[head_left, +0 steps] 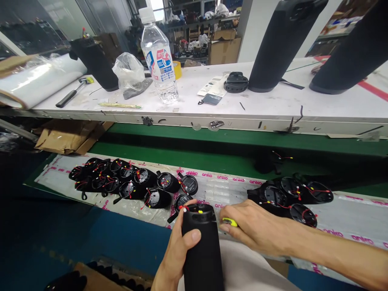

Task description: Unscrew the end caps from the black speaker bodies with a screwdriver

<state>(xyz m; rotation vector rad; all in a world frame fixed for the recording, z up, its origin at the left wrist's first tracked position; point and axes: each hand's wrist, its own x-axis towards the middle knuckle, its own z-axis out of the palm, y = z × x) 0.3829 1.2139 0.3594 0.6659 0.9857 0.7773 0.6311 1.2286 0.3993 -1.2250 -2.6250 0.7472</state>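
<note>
My left hand (pixel 177 252) is wrapped round a black fabric-covered speaker housing (pixel 202 254), held upright with its top end facing away from me. In that open end, red wires and yellow and white connectors show. Just right of the housing's rim, my right hand (pixel 251 226) is closed round a small tool with a yellow-green handle (pixel 229 222); the rest of the tool is hidden by the fingers. The right hand appears apart from the housing. Behind the left hand lie more black speaker housings (pixel 157 198) with wires at their open ends.
A lower board (pixel 221 190) with pink-printed tape carries another cluster of housings (pixel 291 198) at right. On the white shelf (pixel 194 109) above stand a water bottle (pixel 160 60), a hammer (pixel 72 93), a plastic bag (pixel 130 72) and tall black housings (pixel 273 48). A carton (pixel 103 279) sits below left.
</note>
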